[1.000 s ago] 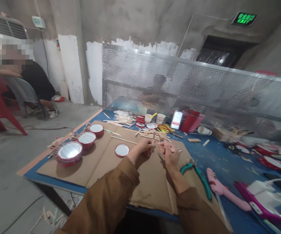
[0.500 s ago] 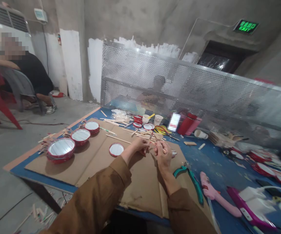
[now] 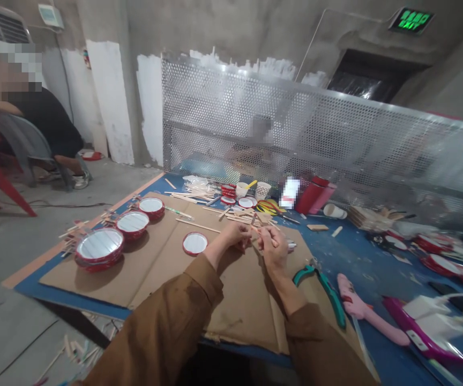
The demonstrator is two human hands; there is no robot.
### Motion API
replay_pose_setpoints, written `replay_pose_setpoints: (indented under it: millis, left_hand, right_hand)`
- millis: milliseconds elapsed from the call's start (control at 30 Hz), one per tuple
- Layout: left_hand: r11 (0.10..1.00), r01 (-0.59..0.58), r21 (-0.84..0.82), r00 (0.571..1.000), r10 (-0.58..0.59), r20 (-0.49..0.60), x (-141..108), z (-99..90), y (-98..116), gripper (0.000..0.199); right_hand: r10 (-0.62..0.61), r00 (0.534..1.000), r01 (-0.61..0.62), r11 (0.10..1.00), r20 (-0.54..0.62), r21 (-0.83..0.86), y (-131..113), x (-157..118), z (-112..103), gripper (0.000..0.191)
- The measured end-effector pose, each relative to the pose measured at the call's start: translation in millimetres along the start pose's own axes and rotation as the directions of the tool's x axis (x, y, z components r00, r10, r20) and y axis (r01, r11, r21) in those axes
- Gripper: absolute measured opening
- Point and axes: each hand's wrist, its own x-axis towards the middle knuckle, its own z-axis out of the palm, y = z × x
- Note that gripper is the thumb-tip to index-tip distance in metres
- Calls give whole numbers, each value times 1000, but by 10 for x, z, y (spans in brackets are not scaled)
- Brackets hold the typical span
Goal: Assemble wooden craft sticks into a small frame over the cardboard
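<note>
Above the cardboard sheet (image 3: 239, 311), my left hand (image 3: 236, 237) is closed in a pinch on a thin wooden stick (image 3: 254, 219). My right hand (image 3: 274, 247) is close beside it, fingers also pinched at the small wooden piece between the hands. Fingers partly hide the piece, so its full shape is unclear. A round red-rimmed disc with a pale face (image 3: 195, 243) lies left of my left hand. Behind both hands is a pile of flat wooden sticks (image 3: 243, 215). Teal-handled pliers (image 3: 330, 295) lie to the right of my right forearm.
Red-rimmed round stacks (image 3: 99, 246) line the cardboard's left side. At right are a pink glue gun (image 3: 370, 311) and a purple power strip (image 3: 422, 338). Paper cups (image 3: 262, 190), a phone (image 3: 289, 193) and a red bottle (image 3: 312, 195) stand before a perforated metal panel (image 3: 215, 118). A person sits far left.
The camera view has shifted slightly, so the table items appear moved. Both hands remain pinched close together, with the small stick's angle a little changed.
</note>
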Motion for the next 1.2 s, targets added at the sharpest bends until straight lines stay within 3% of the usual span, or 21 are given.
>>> replay_pose_setpoints:
  millis: [400, 767, 1200]
  left_hand:
    - [999, 9, 45, 1000, -9, 9, 29, -11, -14, 24]
    - [996, 80, -29, 996, -81, -21, -14, 26, 19, 19]
    - [996, 58, -71, 998, -58, -4, -24, 24, 18, 21]
  right_hand:
    - [17, 1000, -17, 1000, 3, -1, 21, -5, -12, 36]
    - [5, 1000, -6, 999, -22, -52, -1, -9, -22, 38]
    - [-33, 999, 34, 998, 11, -56, -23, -14, -8, 36]
